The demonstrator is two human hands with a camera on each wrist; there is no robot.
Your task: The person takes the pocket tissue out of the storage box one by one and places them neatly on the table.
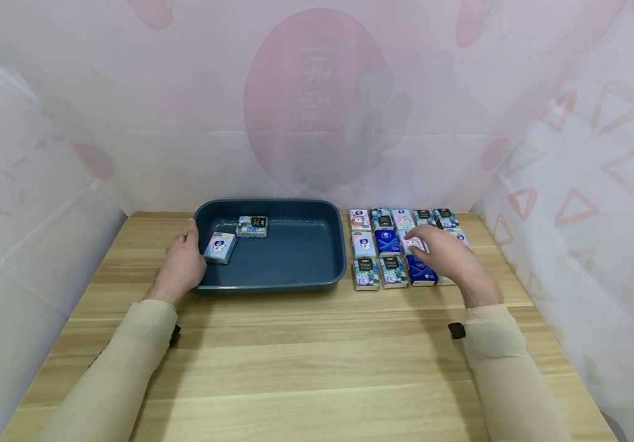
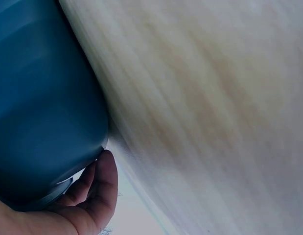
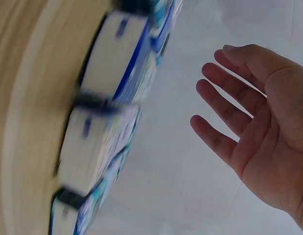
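Observation:
At the left end of a dark blue rectangular tray [image 1: 289,258], my left hand [image 1: 180,264] grips the rim; in the left wrist view its fingers [image 2: 106,178] curl against the tray's outer wall. Two small tissue packs lie inside the tray, a light blue one [image 1: 220,247] with a cartoon figure and a dark floral one [image 1: 252,226]. My right hand [image 1: 450,255] hovers over the rows of tissue packs right of the tray. Its fingers are spread and loosely bent, holding nothing in the right wrist view. A pink cartoon pack [image 1: 410,241] shows just by its fingertips.
Several tissue packs stand in three rows, among them a deep blue pack [image 1: 387,242] and a floral front-row pack [image 1: 366,273]. The wooden table [image 1: 306,368] ends at a printed cloth backdrop [image 1: 184,153], with cloth at both sides too.

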